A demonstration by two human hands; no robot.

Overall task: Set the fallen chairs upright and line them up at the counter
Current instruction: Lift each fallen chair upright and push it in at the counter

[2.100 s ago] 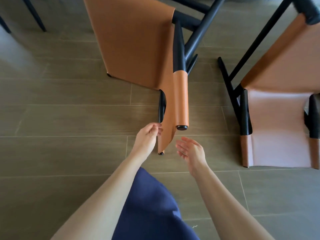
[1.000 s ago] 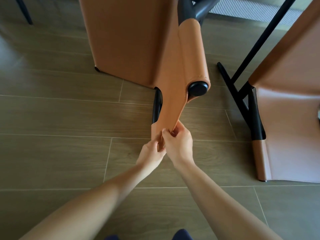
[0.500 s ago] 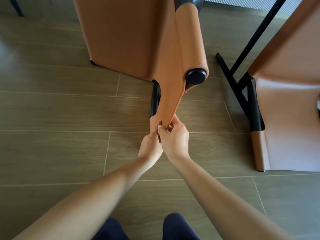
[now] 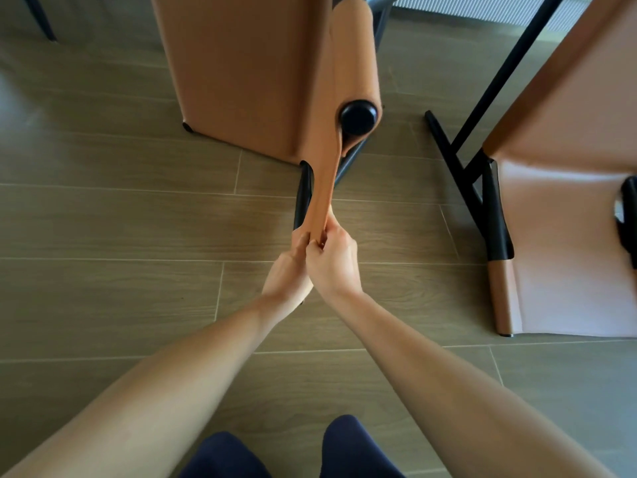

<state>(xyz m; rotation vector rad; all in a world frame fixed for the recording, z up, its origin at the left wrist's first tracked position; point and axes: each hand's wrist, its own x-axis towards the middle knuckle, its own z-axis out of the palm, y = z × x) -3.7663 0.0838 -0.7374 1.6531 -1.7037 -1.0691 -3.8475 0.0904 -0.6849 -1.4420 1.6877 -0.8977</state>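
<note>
Gripping the near end of the tan chair [image 4: 248,74], the left hand [image 4: 287,270] and right hand [image 4: 332,262] are pressed together, fingers curled round its leather strip. This chair lies tipped over on the plank floor [image 4: 103,219], directly ahead of the person. A second chair [image 4: 565,236] lies to the right, apart from it. Whether the gripped end touches the floor is unclear from this angle

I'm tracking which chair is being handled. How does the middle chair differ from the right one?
The middle chair is gripped at its leather edge by the left hand and right hand; the right chair is touched by no one. The middle chair shows darker tan leather; the right chair shows a paler panel nearest the camera. Both have tan leather on black frames.
</note>
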